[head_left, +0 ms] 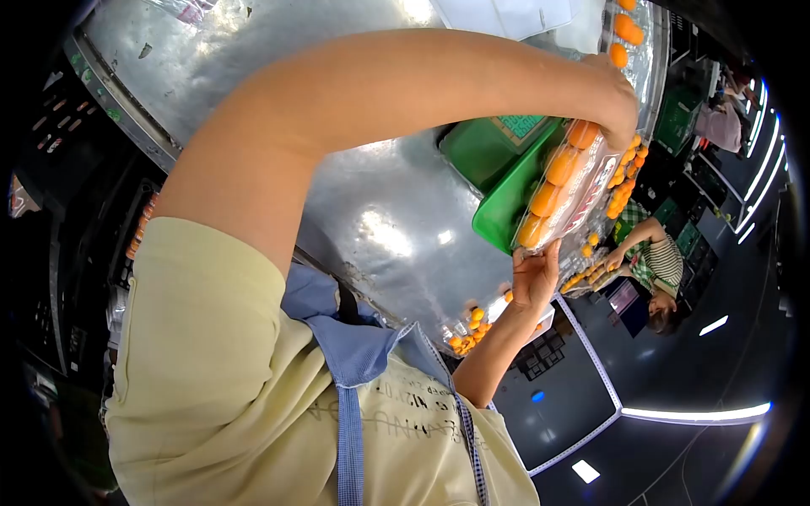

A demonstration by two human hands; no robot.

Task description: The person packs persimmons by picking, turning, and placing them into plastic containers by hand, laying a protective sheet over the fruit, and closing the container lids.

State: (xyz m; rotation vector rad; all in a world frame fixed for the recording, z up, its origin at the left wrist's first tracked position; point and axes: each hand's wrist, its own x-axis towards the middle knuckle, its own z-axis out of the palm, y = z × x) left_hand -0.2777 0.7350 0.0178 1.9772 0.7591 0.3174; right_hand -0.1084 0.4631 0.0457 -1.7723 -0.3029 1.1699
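A clear plastic fruit pack (582,181) with a row of small orange citrus fruits (544,200) and printed lettering is held tilted between my two hands. My left arm reaches across the view, and my left hand (620,97) is wrapped over the pack's far end; some of its fingers are hidden. My right hand (536,278) grips the near end with its fingertips. Directly beside the pack is a bright green tray (498,218). Behind it stands a darker green device (477,156) with a patterned panel, partly covered by my forearm.
The shiny metal table (380,202) has a raised rim (118,110) at left. Loose orange fruits (624,181) lie beyond the pack, and more fruits (472,333) lie near my right forearm. White sheets (506,17) lie at the top. Another person (658,261) handles fruit at right.
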